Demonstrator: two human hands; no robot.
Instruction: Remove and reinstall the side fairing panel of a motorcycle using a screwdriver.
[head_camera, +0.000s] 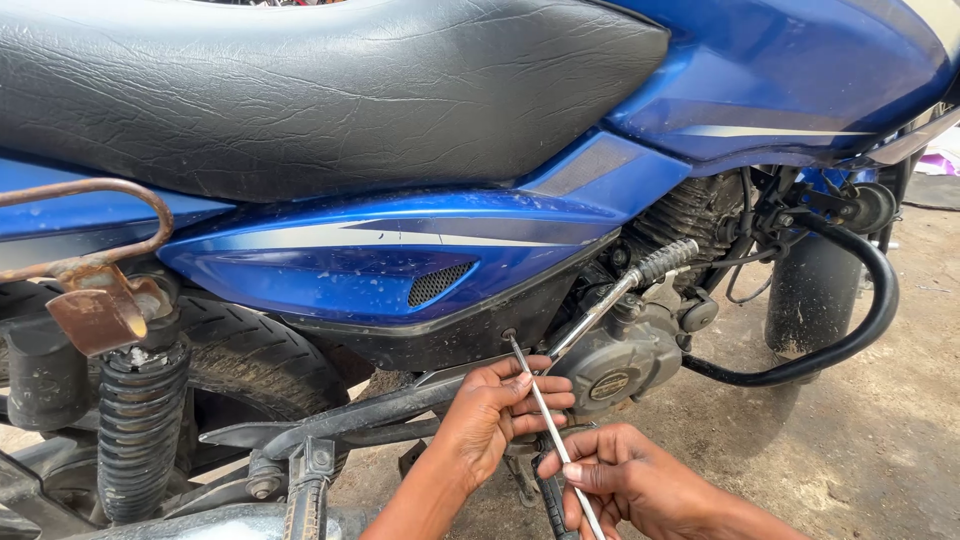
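Below the blue side panel (400, 255), hands (560, 440) on a screwdriver (550, 420).

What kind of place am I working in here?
Probably an outdoor or roadside repair spot, not a fitted workshop. A blue motorcycle stands on bare dirt ground, with no bench in view. The left hand and right hand hold a thin metal rod at its side panel.
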